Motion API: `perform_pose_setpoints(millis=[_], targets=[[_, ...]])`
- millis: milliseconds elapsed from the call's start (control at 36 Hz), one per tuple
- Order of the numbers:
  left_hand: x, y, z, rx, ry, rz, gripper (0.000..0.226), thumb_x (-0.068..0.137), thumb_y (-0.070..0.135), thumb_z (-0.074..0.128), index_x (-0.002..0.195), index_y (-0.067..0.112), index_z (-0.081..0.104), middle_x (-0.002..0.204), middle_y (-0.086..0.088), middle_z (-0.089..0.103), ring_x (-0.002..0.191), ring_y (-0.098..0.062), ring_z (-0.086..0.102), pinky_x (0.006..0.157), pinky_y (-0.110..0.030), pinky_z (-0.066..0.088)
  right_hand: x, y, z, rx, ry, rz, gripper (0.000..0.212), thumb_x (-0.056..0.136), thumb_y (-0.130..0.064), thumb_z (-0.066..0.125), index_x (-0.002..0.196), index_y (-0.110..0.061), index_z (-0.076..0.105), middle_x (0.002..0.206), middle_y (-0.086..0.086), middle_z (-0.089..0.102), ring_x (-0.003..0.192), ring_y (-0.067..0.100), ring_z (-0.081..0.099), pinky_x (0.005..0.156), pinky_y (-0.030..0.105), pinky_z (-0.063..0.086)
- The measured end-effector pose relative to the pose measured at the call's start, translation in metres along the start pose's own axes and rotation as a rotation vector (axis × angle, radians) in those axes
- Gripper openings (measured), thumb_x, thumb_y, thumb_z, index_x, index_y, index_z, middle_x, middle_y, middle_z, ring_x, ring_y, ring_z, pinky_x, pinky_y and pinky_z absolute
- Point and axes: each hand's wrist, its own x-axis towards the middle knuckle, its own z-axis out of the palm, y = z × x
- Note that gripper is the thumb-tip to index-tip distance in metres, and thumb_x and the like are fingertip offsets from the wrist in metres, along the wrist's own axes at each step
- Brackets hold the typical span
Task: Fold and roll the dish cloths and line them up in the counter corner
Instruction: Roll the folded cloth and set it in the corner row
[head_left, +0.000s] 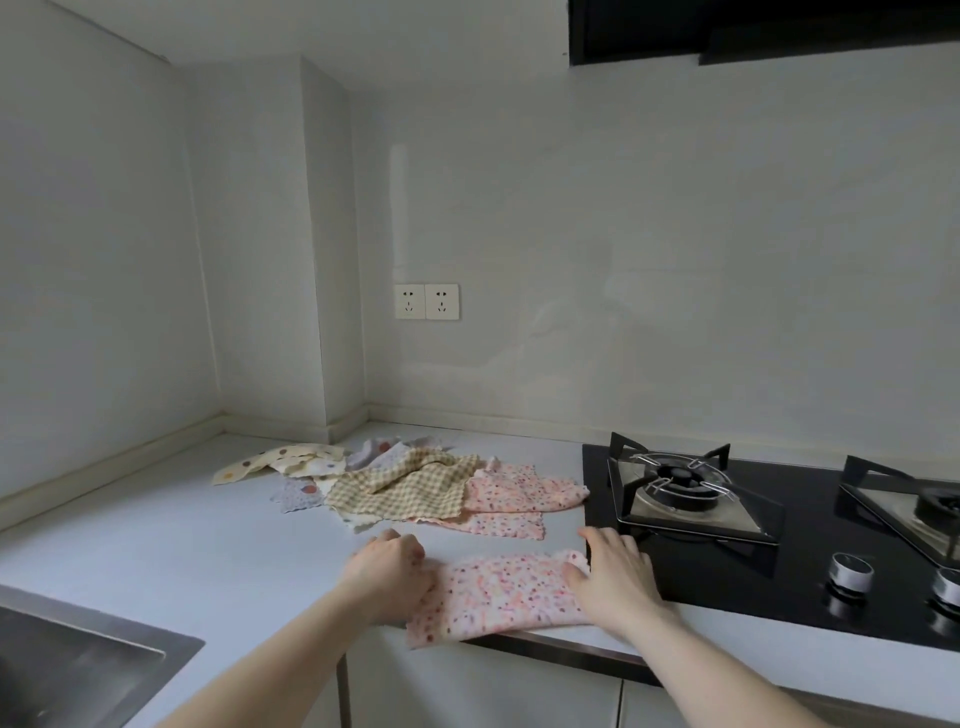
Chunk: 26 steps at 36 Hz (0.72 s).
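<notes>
At the counter's front edge, head view: you are pressing a pink dotted cloth (501, 597) flat, your left hand (387, 566) pinching its left end with fingers curled, your right hand (615, 577) lying on its right end with fingers spread; whether that hand is gripping cannot be told. The near hem is hanging slightly over the counter (156, 540) lip. You are best pulling it back fully onto the surface, squaring the ends, then folding with even tension before rolling. Behind, unfolded cloths are lying overlapped: a second pink cloth (519, 499), a yellow checked cloth (410, 488), a cream spotted cloth (275, 462). All look soft, thin, limp, with wavy hems. Beside your right hand, the black glass hob (727, 582) is sitting smooth and hard.
</notes>
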Motion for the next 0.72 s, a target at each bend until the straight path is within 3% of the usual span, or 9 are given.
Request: perform_pose_setpoints(millis=[194, 444, 583, 639, 722], targets=[[0.002, -0.015, 0.01, -0.137, 0.052, 0.02, 0.018, 0.09, 0.055, 0.058, 0.101, 0.041, 0.054, 0.116, 0.011, 0.055, 0.114, -0.014, 0.05, 0.095, -0.029, 0.041, -0.004, 0.005, 0.012, -0.029, 0.064, -0.035, 0.039, 0.101, -0.048, 0.041, 0.135, -0.038, 0.054, 0.146, -0.012, 0.04, 0.136, 0.014, 0.035, 0.111, 0.033, 0.027], [0.004, -0.025, 0.023, -0.22, 0.08, 0.07, 0.025, 0.095, 0.063, 0.05, 0.105, 0.041, 0.053, 0.117, 0.018, 0.051, 0.11, -0.008, 0.045, 0.096, -0.029, 0.033, 0.001, 0.0, 0.014, 0.029, 0.108, 0.027, 0.028, 0.098, -0.047, 0.044, 0.118, -0.032, 0.056, 0.138, -0.012, 0.045, 0.129, 0.013, 0.041, 0.108, 0.032, 0.03], [-0.002, -0.027, 0.034, -0.415, 0.267, 0.083, 0.024, 0.092, 0.057, 0.061, 0.084, 0.034, 0.06, 0.085, 0.018, 0.066, 0.086, -0.005, 0.059, 0.08, -0.033, 0.051, 0.001, 0.0, 0.014, 0.123, 0.187, 0.054, 0.017, 0.098, -0.047, 0.051, 0.109, -0.034, 0.057, 0.119, -0.016, 0.059, 0.12, 0.012, 0.05, 0.099, 0.033, 0.036], [-0.008, -0.025, 0.043, -0.464, 0.371, 0.079, 0.021, 0.091, 0.055, 0.064, 0.083, 0.036, 0.06, 0.081, 0.024, 0.067, 0.08, -0.001, 0.062, 0.071, -0.031, 0.054, 0.001, 0.0, 0.013, 0.2, 0.233, 0.046, 0.012, 0.098, -0.046, 0.054, 0.101, -0.035, 0.055, 0.104, -0.014, 0.065, 0.11, 0.013, 0.057, 0.094, 0.035, 0.04], [-0.016, -0.019, 0.05, -0.466, 0.483, 0.075, 0.019, 0.09, 0.053, 0.067, 0.083, 0.038, 0.059, 0.077, 0.027, 0.066, 0.078, 0.003, 0.063, 0.071, -0.031, 0.054, 0.001, 0.0, 0.015, 0.341, 0.28, 0.027, 0.012, 0.096, -0.044, 0.06, 0.092, -0.034, 0.055, 0.096, -0.017, 0.07, 0.088, 0.011, 0.066, 0.082, 0.036, 0.052]])
